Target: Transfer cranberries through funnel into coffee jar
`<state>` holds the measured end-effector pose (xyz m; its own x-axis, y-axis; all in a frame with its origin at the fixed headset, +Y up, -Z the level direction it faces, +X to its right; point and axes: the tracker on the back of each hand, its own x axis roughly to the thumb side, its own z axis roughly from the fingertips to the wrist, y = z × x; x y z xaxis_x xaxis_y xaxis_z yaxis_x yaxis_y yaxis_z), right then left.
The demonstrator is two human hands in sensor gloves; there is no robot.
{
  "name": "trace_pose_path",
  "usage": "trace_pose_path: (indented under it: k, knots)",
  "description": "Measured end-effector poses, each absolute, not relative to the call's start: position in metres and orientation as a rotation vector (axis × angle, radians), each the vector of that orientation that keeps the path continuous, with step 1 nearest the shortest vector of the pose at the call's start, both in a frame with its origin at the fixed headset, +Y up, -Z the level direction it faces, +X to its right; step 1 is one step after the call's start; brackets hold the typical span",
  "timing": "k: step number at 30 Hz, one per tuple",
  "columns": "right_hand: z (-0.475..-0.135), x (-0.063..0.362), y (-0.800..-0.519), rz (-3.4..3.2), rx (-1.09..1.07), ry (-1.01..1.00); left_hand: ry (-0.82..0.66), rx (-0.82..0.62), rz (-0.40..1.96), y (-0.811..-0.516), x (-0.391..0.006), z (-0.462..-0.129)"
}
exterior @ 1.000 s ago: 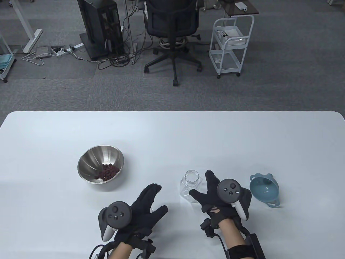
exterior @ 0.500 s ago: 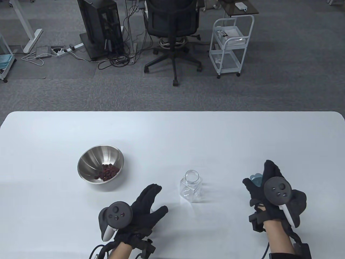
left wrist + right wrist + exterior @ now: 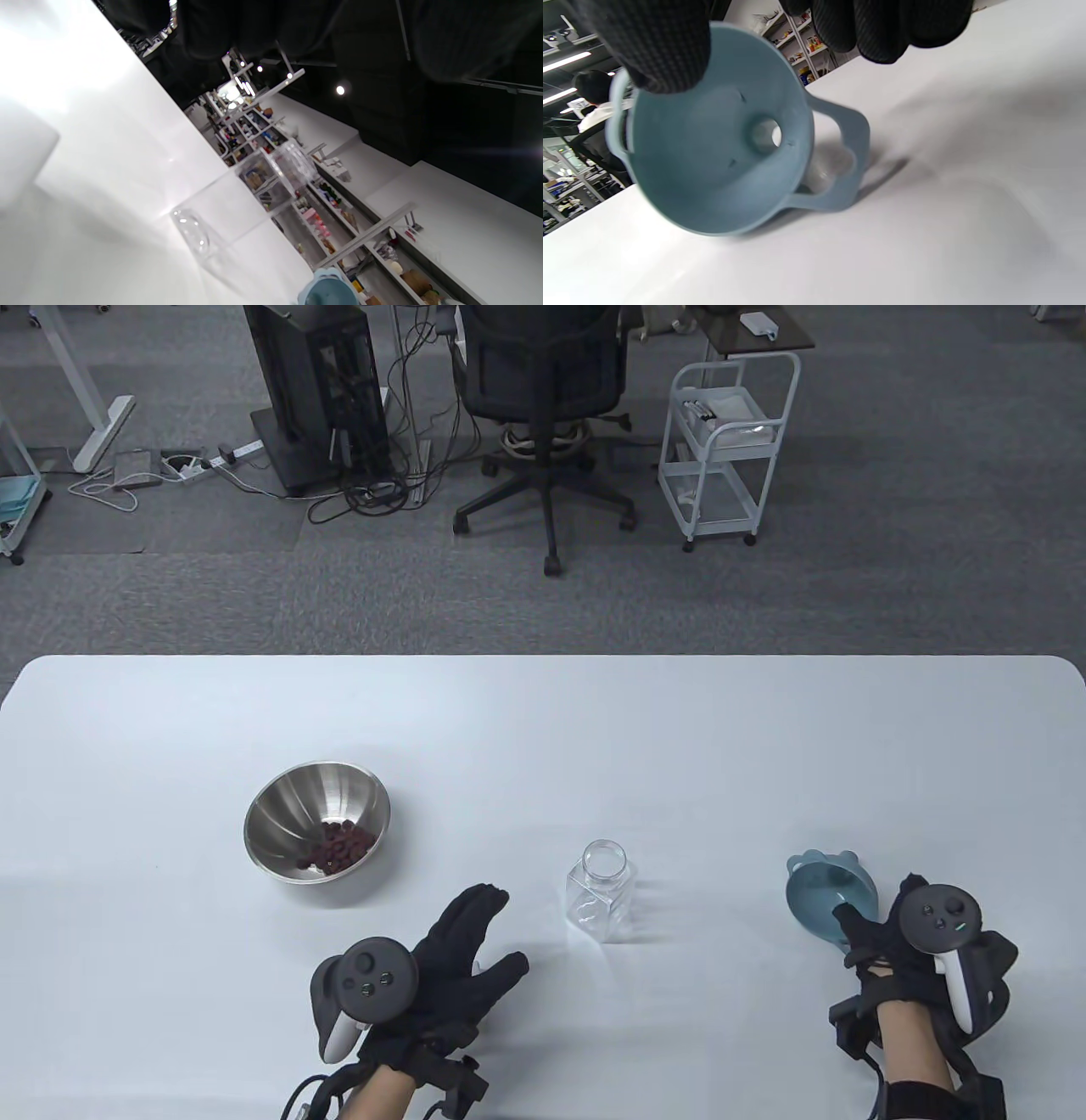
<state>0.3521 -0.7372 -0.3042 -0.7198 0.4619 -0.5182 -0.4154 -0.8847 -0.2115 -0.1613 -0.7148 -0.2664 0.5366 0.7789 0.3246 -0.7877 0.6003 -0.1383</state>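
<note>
Moved: right hand [image 3: 912,950] went from jar to funnel, now at funnel's 5 o'clock rim.

- Table [image 3: 543,729]: white.
- Bowl [image 3: 317,831]: steel, table 8 o'clock; cranberries [image 3: 338,848] inside.
- Left hand [image 3: 441,967]: lies flat, fingers spread, grips nothing.
- Funnel [image 3: 827,903]: blue plastic, at jar's 3 o'clock, well apart, tipped on its side. Thumb [image 3: 657,46] on rim; closed grip not confirmed. Prob. light, stiff; take by rim or loop handle.
- Jar [image 3: 601,891]: clear, lid off, upright, table 6 o'clock. Prob. fragile, slippery.
- Labels: none readable.
</note>
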Motion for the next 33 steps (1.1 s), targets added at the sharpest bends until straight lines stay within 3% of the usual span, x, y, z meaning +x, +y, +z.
trace_pose_path:
  k: [8,17,33]
  knots:
    - [-0.316,0.353,-0.76,2.537,-0.857,-0.077,-0.361,0.025,0.929,-0.715,-0.162,-0.267]
    - [-0.313,0.352,-0.75,2.56,-0.854,-0.217,-0.364,0.021,0.924,-0.715,-0.162,-0.268]
    - [-0.309,0.315,-0.651,2.431,-0.658,-0.375,-0.38,0.031,0.915,-0.716,-0.161,-0.266]
